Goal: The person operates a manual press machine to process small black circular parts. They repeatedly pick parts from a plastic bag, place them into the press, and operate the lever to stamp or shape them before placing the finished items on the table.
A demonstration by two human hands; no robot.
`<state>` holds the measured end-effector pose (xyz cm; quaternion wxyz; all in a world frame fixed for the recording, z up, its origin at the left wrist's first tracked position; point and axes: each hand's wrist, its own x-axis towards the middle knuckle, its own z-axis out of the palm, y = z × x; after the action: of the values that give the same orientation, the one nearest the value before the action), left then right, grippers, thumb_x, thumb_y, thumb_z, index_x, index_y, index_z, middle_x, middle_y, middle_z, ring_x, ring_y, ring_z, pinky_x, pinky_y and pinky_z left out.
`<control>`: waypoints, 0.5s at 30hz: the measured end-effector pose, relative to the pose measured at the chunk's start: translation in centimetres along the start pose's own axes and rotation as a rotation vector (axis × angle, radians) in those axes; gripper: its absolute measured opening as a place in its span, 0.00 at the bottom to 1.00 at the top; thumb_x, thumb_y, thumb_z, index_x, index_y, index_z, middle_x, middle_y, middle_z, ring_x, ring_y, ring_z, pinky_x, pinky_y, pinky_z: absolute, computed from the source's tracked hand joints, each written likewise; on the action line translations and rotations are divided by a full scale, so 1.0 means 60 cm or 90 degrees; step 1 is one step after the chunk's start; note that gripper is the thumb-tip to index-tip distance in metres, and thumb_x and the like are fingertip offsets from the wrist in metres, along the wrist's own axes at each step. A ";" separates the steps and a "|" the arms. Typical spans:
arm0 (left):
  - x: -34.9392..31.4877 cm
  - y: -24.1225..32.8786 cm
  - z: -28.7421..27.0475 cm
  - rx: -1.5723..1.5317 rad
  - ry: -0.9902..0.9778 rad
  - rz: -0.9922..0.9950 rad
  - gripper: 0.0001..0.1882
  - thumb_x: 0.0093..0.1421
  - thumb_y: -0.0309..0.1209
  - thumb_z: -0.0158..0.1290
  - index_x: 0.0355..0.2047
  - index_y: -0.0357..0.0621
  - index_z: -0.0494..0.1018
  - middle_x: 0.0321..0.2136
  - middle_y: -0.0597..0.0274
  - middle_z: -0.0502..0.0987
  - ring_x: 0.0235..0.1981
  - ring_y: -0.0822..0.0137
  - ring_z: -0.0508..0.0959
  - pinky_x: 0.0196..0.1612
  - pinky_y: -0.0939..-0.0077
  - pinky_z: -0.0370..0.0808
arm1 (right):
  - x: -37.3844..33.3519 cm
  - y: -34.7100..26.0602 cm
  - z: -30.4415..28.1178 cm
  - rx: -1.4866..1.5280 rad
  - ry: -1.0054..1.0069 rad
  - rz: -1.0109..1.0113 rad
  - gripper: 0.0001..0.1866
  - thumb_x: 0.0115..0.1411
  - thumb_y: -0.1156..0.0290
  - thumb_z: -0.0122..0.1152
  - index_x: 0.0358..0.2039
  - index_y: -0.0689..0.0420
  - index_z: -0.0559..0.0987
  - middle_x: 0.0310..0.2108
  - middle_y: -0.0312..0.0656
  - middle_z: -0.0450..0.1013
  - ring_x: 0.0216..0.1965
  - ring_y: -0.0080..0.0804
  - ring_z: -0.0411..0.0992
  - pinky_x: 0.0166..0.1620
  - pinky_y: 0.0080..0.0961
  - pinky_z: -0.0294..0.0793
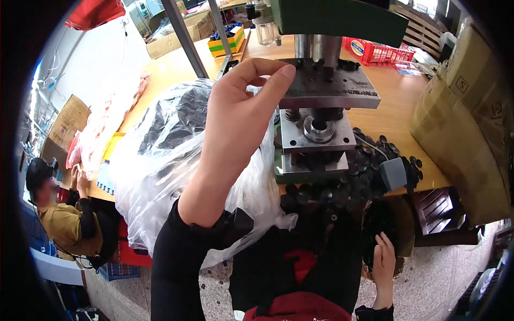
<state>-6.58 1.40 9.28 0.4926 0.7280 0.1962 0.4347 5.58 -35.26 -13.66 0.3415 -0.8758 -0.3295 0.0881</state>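
Note:
My left hand (241,101) is raised beside the steel upper plate (334,93) of a green bench press (342,24). Its thumb and forefinger meet in a pinch at the plate's left end; whatever is between them is hidden. Under that plate lies the steel die (319,128), with a round ring around a central hole. Many black round discs (369,160) are heaped right of the die and along the table edge. Lower right, my right hand (383,262) reaches over a container of dark pieces (377,219), its fingers stretched out and nothing visible in them.
A large clear plastic bag (160,160) with dark contents covers the table left of the press. A grey block on a cable (393,174) sits among the discs. A tall cardboard box (460,117) stands right, a red crate (375,52) behind. Another person (69,224) sits far left.

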 end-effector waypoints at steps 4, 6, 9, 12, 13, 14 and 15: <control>0.000 0.004 0.011 -0.009 0.008 -0.029 0.15 0.65 0.36 0.53 0.45 0.38 0.76 0.40 0.62 0.79 0.45 0.74 0.74 0.56 0.77 0.62 | 0.001 -0.006 -0.016 0.165 -0.019 0.092 0.14 0.65 0.69 0.52 0.48 0.59 0.77 0.51 0.50 0.71 0.53 0.45 0.69 0.56 0.35 0.66; 0.004 -0.004 0.015 -0.024 0.002 -0.007 0.16 0.65 0.37 0.53 0.46 0.38 0.76 0.41 0.61 0.79 0.46 0.73 0.73 0.57 0.76 0.60 | 0.022 -0.049 -0.041 0.198 0.023 0.024 0.13 0.62 0.71 0.56 0.47 0.59 0.78 0.48 0.49 0.72 0.49 0.43 0.71 0.54 0.33 0.68; 0.020 -0.026 0.016 -0.011 0.003 0.000 0.20 0.62 0.38 0.56 0.49 0.38 0.75 0.44 0.60 0.78 0.49 0.70 0.73 0.59 0.73 0.59 | 0.084 -0.164 -0.074 0.118 0.163 -0.236 0.17 0.59 0.72 0.61 0.48 0.61 0.75 0.44 0.47 0.73 0.46 0.39 0.71 0.51 0.29 0.68; 0.050 -0.051 -0.011 -0.011 0.030 -0.031 0.23 0.60 0.40 0.58 0.51 0.38 0.74 0.47 0.57 0.77 0.52 0.66 0.72 0.62 0.71 0.56 | 0.161 -0.295 -0.095 0.128 0.167 -0.383 0.22 0.59 0.72 0.60 0.53 0.64 0.72 0.46 0.48 0.73 0.47 0.38 0.71 0.52 0.30 0.67; 0.059 -0.053 -0.019 0.023 0.033 -0.028 0.27 0.58 0.43 0.59 0.53 0.38 0.73 0.50 0.54 0.76 0.55 0.62 0.71 0.62 0.68 0.56 | 0.187 -0.338 -0.099 0.121 0.184 -0.437 0.22 0.60 0.70 0.60 0.53 0.64 0.71 0.47 0.48 0.73 0.48 0.38 0.71 0.52 0.29 0.67; 0.077 -0.054 -0.017 0.013 0.016 -0.023 0.27 0.58 0.43 0.59 0.53 0.38 0.73 0.51 0.54 0.75 0.56 0.62 0.70 0.62 0.67 0.56 | 0.209 -0.373 -0.106 0.105 0.212 -0.489 0.22 0.60 0.69 0.60 0.53 0.65 0.71 0.48 0.48 0.73 0.48 0.38 0.71 0.53 0.29 0.67; 0.096 -0.059 -0.014 0.003 -0.001 -0.019 0.28 0.58 0.43 0.59 0.53 0.38 0.73 0.51 0.54 0.75 0.57 0.61 0.70 0.62 0.67 0.56 | 0.231 -0.398 -0.104 0.131 0.209 -0.486 0.22 0.62 0.68 0.58 0.55 0.65 0.70 0.50 0.49 0.72 0.51 0.36 0.70 0.54 0.28 0.66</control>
<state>-3.61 7.52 8.81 0.4971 0.7265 0.2079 0.4265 6.26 -16.70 7.68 0.4831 -0.6548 -0.5606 -0.1531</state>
